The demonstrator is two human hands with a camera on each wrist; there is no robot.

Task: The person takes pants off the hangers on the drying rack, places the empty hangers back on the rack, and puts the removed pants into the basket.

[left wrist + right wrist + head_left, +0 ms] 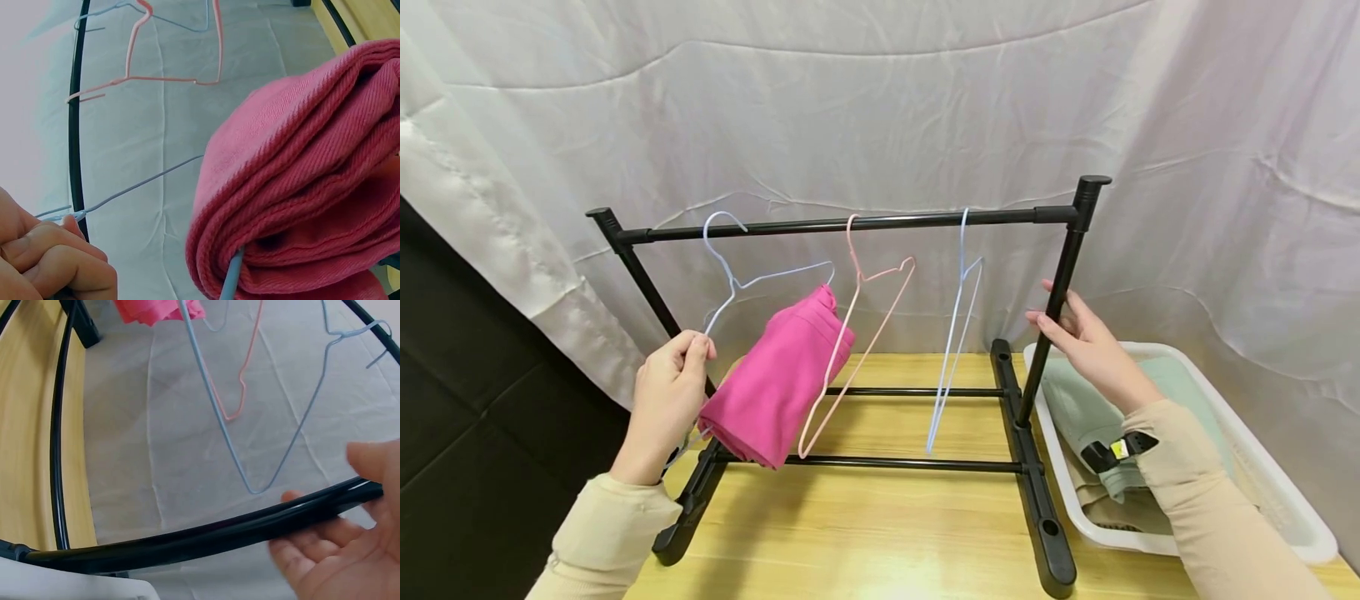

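A blue wire hanger (733,283) hooks over the top bar of a black clothes rack (917,222). My left hand (670,400) pinches this hanger at its left shoulder. Folded over the hanger's lower wire is a pink twill garment (778,375); the left wrist view shows the wire (232,275) passing through its fold. My right hand (1093,350) is around the rack's right upright (206,540), thumb in front and fingers behind, fairly straight and loose. Also on the bar are a bare pink hanger (858,277) and another bare blue hanger (958,292).
A white basket (1285,500) holding folded green cloth (1176,392) and brown cloth (1123,510) stands right of the rack, under my right forearm. The rack's feet (1045,533) rest on a wooden table (865,533). A pale curtain (865,125) hangs behind.
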